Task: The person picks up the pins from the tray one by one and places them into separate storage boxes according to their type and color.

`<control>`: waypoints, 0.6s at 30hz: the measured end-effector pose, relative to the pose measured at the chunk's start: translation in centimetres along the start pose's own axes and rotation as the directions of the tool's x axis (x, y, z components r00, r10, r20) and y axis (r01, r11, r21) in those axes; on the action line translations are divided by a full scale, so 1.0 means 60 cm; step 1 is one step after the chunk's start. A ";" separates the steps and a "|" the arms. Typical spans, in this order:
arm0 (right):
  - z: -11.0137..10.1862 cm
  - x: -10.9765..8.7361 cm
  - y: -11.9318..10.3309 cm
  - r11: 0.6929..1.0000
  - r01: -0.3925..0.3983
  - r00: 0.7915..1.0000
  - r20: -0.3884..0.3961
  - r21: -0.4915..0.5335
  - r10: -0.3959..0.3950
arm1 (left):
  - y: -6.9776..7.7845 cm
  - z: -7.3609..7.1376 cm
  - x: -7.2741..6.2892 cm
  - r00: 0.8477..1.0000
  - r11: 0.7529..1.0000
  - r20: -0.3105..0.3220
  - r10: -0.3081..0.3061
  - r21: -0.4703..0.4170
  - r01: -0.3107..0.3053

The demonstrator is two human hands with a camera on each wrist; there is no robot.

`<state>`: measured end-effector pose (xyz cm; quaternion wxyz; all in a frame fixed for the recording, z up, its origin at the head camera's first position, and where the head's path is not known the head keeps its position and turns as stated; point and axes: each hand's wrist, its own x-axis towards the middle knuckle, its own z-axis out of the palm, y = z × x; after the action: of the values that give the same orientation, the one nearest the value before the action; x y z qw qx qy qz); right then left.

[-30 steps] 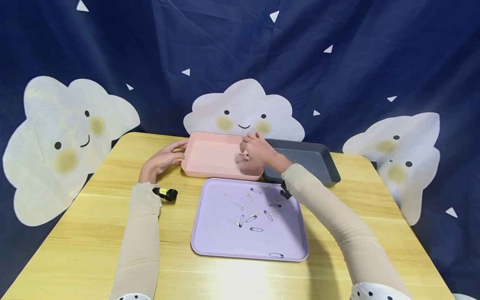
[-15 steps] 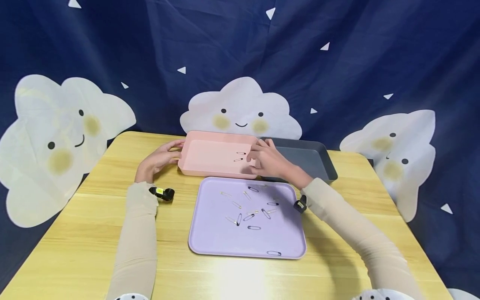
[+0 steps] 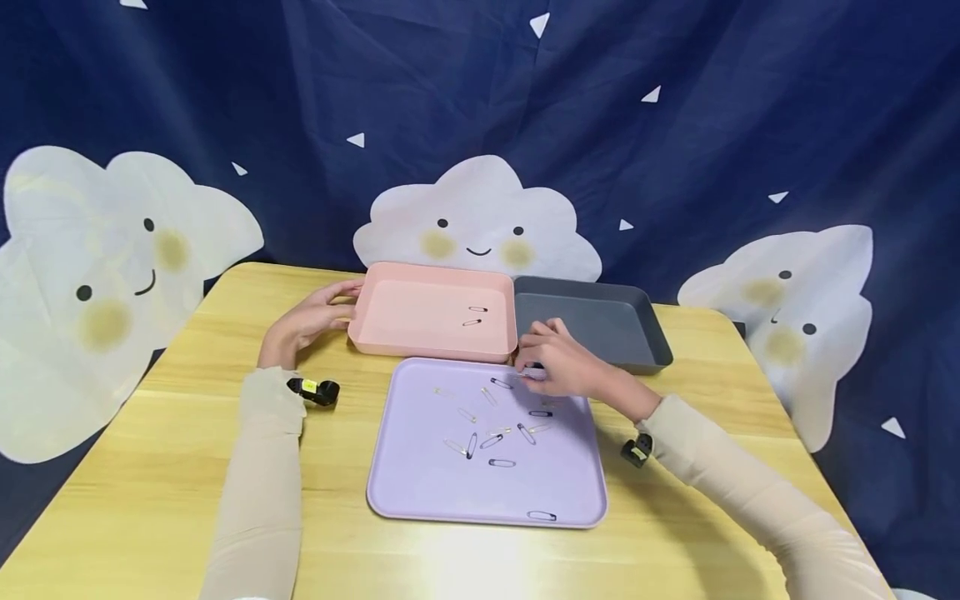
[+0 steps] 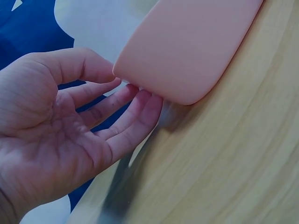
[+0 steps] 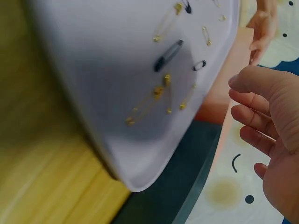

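Observation:
My left hand (image 3: 309,317) is at the left end of a shallow pink tray (image 3: 431,350). In the left wrist view, thumb and fingertips touch the tray's end wall (image 4: 173,56), the fingers loosely bent. My right hand (image 3: 561,360) hovers over the back right of a flat lilac tray (image 3: 480,502), fingers loosely curled and nothing showing between them in the right wrist view. Several black safety pins (image 3: 472,447) and gold safety pins (image 3: 489,396) lie scattered on the lilac tray. Two black safety pins (image 3: 477,309) lie inside the pink tray.
A dark grey tray (image 3: 652,333) stands right against the pink one, behind the lilac tray. All three are on a light wooden table (image 3: 225,350). A dark blue curtain (image 3: 450,83) with clouds hangs along the table's far edge.
My right hand has moved from above the pink tray back toward me and right, to over the lilac tray's back edge. The two black safety pins are now uncovered. My left hand stays by the pink tray.

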<state>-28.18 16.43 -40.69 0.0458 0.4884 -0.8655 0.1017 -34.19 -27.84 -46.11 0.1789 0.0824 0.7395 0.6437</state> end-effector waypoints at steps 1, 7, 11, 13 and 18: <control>0.001 -0.005 -0.001 1.000 0.007 1.000 0.005 -0.001 -0.007 | 0.001 0.000 -0.001 1.000 1.000 0.000 0.000 0.002 0.000; 0.009 -0.026 -0.005 0.998 0.058 0.998 0.018 -0.015 -0.058 | 0.005 -0.001 -0.005 1.000 1.000 0.004 -0.011 0.004 0.011; 0.014 -0.035 -0.008 0.998 0.062 0.997 0.044 -0.012 -0.061 | 0.004 -0.001 -0.004 1.000 1.000 0.005 -0.010 0.002 0.010; 0.014 -0.038 -0.008 0.998 0.055 0.997 0.061 -0.007 -0.054 | 0.005 0.000 -0.004 1.000 1.000 0.002 -0.010 0.001 0.010; 0.015 -0.043 -0.009 0.999 0.048 0.993 0.104 -0.005 -0.048 | 0.006 0.001 -0.003 1.000 1.000 -0.005 -0.016 0.003 0.016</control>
<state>-26.40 18.11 -41.96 0.0050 0.5135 -0.8551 0.0717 -34.01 -27.80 -45.73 0.1823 0.0750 0.7415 0.6413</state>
